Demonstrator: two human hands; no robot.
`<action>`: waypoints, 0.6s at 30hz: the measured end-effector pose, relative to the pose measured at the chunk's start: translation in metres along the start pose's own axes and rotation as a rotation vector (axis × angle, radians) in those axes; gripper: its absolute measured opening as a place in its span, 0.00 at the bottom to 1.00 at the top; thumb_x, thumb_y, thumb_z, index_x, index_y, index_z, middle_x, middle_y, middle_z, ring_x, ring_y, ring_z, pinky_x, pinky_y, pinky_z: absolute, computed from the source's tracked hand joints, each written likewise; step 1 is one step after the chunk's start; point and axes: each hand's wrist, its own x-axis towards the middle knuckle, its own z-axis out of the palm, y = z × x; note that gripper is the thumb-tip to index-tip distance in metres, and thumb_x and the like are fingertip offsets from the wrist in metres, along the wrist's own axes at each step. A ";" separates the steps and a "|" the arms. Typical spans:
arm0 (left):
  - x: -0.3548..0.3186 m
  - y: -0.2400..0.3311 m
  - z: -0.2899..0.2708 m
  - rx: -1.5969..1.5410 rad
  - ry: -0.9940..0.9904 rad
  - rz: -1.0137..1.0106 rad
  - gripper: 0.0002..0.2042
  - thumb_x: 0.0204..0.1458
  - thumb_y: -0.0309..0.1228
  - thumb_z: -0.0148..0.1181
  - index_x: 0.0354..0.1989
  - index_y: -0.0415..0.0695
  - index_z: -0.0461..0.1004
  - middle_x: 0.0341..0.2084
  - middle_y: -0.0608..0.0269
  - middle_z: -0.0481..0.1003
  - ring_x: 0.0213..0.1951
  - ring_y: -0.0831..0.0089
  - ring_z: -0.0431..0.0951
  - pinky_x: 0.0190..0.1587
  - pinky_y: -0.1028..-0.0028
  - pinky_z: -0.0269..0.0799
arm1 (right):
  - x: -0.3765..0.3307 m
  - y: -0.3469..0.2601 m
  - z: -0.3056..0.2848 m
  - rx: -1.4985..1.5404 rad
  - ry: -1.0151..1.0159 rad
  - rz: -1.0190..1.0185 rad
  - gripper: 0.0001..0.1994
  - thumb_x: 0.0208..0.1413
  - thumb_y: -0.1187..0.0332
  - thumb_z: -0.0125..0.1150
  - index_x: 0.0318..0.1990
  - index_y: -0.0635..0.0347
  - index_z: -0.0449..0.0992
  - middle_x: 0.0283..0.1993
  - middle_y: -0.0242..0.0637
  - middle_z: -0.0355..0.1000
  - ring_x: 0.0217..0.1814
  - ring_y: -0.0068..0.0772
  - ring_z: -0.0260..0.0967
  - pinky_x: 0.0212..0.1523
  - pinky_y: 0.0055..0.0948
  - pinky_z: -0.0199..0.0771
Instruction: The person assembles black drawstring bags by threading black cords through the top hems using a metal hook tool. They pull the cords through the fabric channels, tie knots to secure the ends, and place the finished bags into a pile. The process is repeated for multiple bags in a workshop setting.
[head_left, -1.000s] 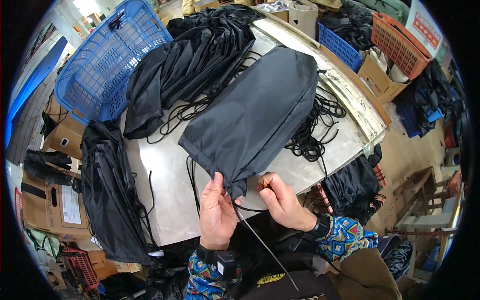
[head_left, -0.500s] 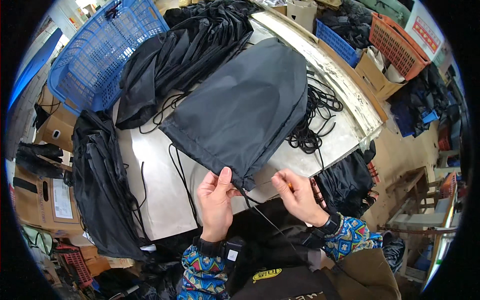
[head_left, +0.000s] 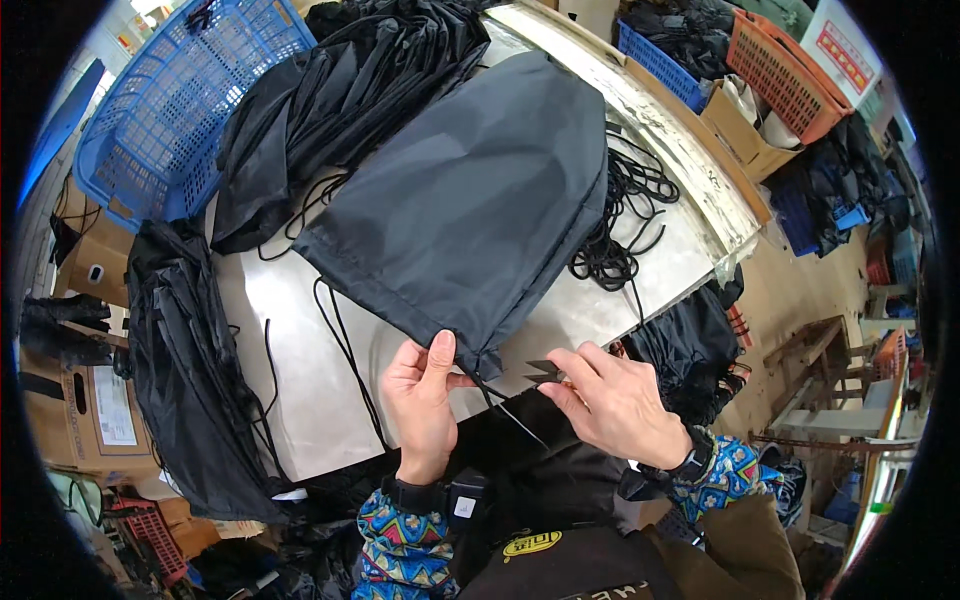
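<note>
A flat black drawstring bag (head_left: 455,190) lies across the pale worktable (head_left: 290,380), with its near corner toward me. My left hand (head_left: 425,410) pinches that corner between thumb and fingers. A thin black cord (head_left: 505,403) hangs from the corner toward my lap. Just right of it, my right hand (head_left: 625,405) grips small thread snips (head_left: 545,373); their blades stand apart, pointing left at the cord without visibly touching it. The handles are hidden inside my fist. Beside the bag's right edge lies a tangle of black cords (head_left: 625,215).
Heaped black bags (head_left: 340,110) lie behind the held one, and another stack (head_left: 190,350) lies along the left edge. A blue basket (head_left: 180,120) stands far left. At the back right are an orange basket (head_left: 780,75) and a cardboard box (head_left: 740,135). A wooden stool (head_left: 815,360) stands right.
My right hand has turned and the snips' blades now show, pointing at the cord. The bag appears slightly farther left and up, with my left hand still on its corner.
</note>
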 end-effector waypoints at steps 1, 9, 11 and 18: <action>0.000 -0.001 0.001 0.005 -0.007 -0.003 0.08 0.57 0.33 0.58 0.35 0.39 0.75 0.27 0.66 0.77 0.25 0.81 0.76 0.26 0.80 0.73 | 0.001 -0.003 -0.001 -0.002 -0.001 0.009 0.12 0.51 0.64 0.63 0.40 0.59 0.72 0.28 0.36 0.65 0.23 0.36 0.69 0.22 0.31 0.66; -0.001 -0.005 0.001 0.005 -0.018 -0.004 0.09 0.56 0.33 0.59 0.36 0.39 0.75 0.27 0.67 0.77 0.25 0.82 0.75 0.26 0.81 0.72 | 0.008 -0.006 0.005 -0.015 -0.032 -0.006 0.10 0.51 0.62 0.63 0.32 0.58 0.71 0.25 0.36 0.65 0.21 0.37 0.69 0.18 0.31 0.64; -0.002 -0.004 0.003 -0.011 -0.020 -0.006 0.09 0.56 0.33 0.59 0.36 0.39 0.75 0.27 0.67 0.77 0.25 0.82 0.75 0.25 0.81 0.72 | 0.010 -0.006 0.007 -0.020 -0.035 -0.012 0.10 0.52 0.62 0.62 0.31 0.58 0.70 0.24 0.36 0.65 0.20 0.38 0.69 0.18 0.32 0.64; -0.002 -0.003 0.001 -0.013 -0.008 0.027 0.08 0.56 0.33 0.59 0.35 0.39 0.75 0.27 0.67 0.77 0.25 0.83 0.75 0.25 0.81 0.72 | 0.017 -0.007 0.017 -0.037 -0.082 -0.056 0.10 0.52 0.64 0.61 0.26 0.58 0.68 0.22 0.37 0.65 0.21 0.40 0.69 0.18 0.34 0.65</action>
